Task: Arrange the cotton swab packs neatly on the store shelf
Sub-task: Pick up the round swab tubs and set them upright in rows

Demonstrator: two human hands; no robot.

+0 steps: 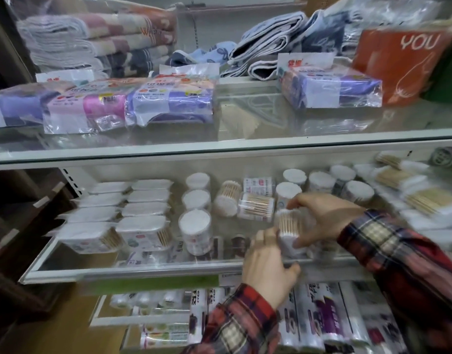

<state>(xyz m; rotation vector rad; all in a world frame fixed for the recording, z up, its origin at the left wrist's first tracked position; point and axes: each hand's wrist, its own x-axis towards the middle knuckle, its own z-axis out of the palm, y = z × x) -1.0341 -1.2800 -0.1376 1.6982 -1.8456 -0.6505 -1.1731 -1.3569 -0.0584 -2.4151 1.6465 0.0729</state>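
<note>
A round tub of cotton swabs (291, 226) is gripped by the right hand (322, 218), thumb below and fingers curled over it, just above the near edge of the middle glass shelf (143, 270). The tub's near end is touched by the left hand (267, 267), whose fingers are curled.

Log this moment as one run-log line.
right hand: grips swab tub | left hand: touching tub | tub above middle shelf front | placement: pending
</note>
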